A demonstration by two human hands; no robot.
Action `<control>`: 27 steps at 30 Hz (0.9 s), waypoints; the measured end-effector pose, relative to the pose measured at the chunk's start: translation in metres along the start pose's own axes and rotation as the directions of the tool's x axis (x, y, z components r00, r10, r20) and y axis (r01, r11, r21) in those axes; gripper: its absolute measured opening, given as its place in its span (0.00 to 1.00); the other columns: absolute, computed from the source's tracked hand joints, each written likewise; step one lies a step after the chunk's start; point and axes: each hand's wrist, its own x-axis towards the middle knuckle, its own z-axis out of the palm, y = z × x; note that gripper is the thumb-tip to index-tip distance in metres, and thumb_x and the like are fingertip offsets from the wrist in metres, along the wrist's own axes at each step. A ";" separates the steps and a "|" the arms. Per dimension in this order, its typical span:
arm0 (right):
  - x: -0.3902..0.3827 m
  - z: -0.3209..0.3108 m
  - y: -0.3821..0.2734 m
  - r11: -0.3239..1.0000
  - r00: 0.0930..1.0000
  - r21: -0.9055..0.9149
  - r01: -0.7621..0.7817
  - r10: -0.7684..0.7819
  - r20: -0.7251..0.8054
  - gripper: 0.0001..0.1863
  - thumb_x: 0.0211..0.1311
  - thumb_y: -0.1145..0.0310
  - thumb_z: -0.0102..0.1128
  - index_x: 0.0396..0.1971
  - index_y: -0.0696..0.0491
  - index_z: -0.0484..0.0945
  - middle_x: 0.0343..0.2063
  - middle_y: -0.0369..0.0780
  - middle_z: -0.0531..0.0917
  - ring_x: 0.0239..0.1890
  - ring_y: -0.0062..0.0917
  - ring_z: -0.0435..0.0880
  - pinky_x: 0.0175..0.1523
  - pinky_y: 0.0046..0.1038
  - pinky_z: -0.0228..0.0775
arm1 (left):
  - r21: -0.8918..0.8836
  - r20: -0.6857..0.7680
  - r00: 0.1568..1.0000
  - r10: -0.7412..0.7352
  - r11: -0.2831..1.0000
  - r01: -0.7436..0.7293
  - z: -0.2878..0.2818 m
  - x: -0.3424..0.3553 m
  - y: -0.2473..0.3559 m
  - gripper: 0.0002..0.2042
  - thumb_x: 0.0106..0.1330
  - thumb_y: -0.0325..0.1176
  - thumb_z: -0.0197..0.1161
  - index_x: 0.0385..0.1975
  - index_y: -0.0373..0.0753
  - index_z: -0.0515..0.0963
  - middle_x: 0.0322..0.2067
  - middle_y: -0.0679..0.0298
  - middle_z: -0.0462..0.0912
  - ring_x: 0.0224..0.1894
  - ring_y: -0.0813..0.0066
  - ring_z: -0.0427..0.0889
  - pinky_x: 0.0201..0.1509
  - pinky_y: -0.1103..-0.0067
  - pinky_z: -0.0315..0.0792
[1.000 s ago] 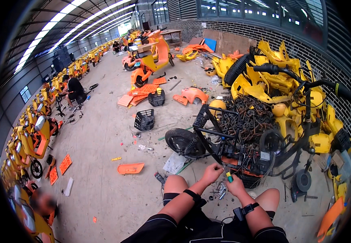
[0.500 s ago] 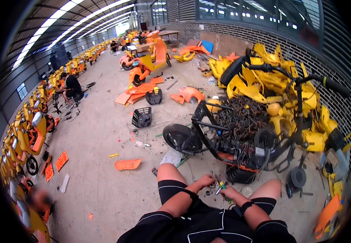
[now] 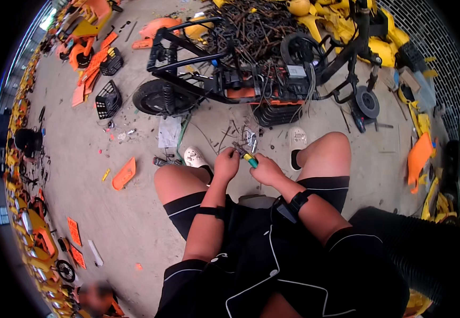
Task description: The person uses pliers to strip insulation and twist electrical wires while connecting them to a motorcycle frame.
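My right hand [image 3: 267, 169] is closed around pliers [image 3: 249, 158] with green and yellow handles, their metal jaws pointing up and to the left. Close beside the jaws, my left hand [image 3: 226, 164] has its fingers pinched together; what they hold is too small to make out. Both hands are between my knees, above the concrete floor. Just beyond them lie shiny metal pieces [image 3: 250, 139] and scattered dark rods or bolts [image 3: 229, 131]. A stripped black scooter frame [image 3: 187, 66] with wheels and loose cables stands in front of me.
Behind the frame is a heap of dark metal parts [image 3: 251, 29] beside yellow body panels [image 3: 383, 53]. An orange panel [image 3: 124, 173] and a black basket [image 3: 108, 99] lie to the left. A grey wheel-like disc [image 3: 367, 102] is at the right. Scooters [image 3: 41, 244] line the far left.
The view has tipped downward and turned, so the hands and scooter frame appear higher in the picture. The pliers remain in my right hand, with my left hand close to their jaws.
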 end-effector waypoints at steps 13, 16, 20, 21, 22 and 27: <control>0.004 -0.032 0.016 0.991 0.984 0.124 0.054 -0.074 0.160 0.18 0.54 0.65 0.55 0.44 0.57 0.75 0.36 0.51 0.83 0.32 0.43 0.84 0.37 0.40 0.74 | -0.269 0.340 0.934 -0.112 0.940 0.211 -0.023 0.013 0.025 0.11 0.68 0.35 0.59 0.32 0.34 0.83 0.20 0.71 0.74 0.24 0.83 0.69 0.29 0.81 0.65; -0.001 -0.042 -0.016 1.000 0.999 -0.010 0.013 -0.013 0.048 0.22 0.51 0.64 0.56 0.48 0.57 0.75 0.37 0.55 0.83 0.41 0.48 0.83 0.45 0.42 0.73 | -0.079 0.157 0.988 -0.008 0.997 0.020 -0.017 0.020 0.016 0.10 0.67 0.35 0.60 0.34 0.34 0.82 0.28 0.59 0.82 0.33 0.73 0.77 0.39 0.75 0.72; 0.005 -0.054 -0.008 0.848 0.951 0.514 -0.130 -0.039 0.306 0.14 0.53 0.71 0.57 0.41 0.55 0.75 0.24 0.42 0.79 0.21 0.28 0.79 0.25 0.32 0.71 | -0.151 0.140 0.990 0.034 0.988 -0.012 -0.019 0.027 0.024 0.10 0.66 0.34 0.61 0.33 0.33 0.81 0.28 0.58 0.82 0.33 0.72 0.78 0.40 0.75 0.72; -0.001 -0.055 -0.007 0.658 0.874 0.680 -0.325 -0.066 0.481 0.13 0.52 0.72 0.57 0.40 0.55 0.74 0.22 0.40 0.78 0.18 0.25 0.77 0.22 0.31 0.69 | -0.136 0.172 0.985 0.023 0.991 0.001 -0.023 0.024 0.022 0.10 0.66 0.34 0.61 0.33 0.33 0.81 0.28 0.58 0.82 0.34 0.72 0.78 0.40 0.75 0.72; -0.003 -0.057 -0.003 0.648 0.855 0.667 -0.367 -0.047 0.516 0.12 0.52 0.73 0.57 0.39 0.55 0.74 0.23 0.40 0.78 0.19 0.26 0.78 0.22 0.32 0.70 | -0.126 0.207 0.978 0.020 0.992 0.007 -0.021 0.021 0.021 0.10 0.66 0.34 0.61 0.32 0.32 0.80 0.28 0.58 0.82 0.34 0.72 0.78 0.40 0.76 0.72; -0.010 -0.037 -0.003 0.946 0.974 -0.276 0.170 -0.204 -0.102 0.13 0.52 0.73 0.56 0.40 0.55 0.74 0.22 0.40 0.78 0.21 0.28 0.79 0.23 0.31 0.70 | -0.121 0.122 0.992 0.016 0.993 -0.001 -0.005 0.010 0.004 0.12 0.64 0.39 0.60 0.32 0.34 0.79 0.28 0.50 0.81 0.32 0.58 0.80 0.38 0.69 0.72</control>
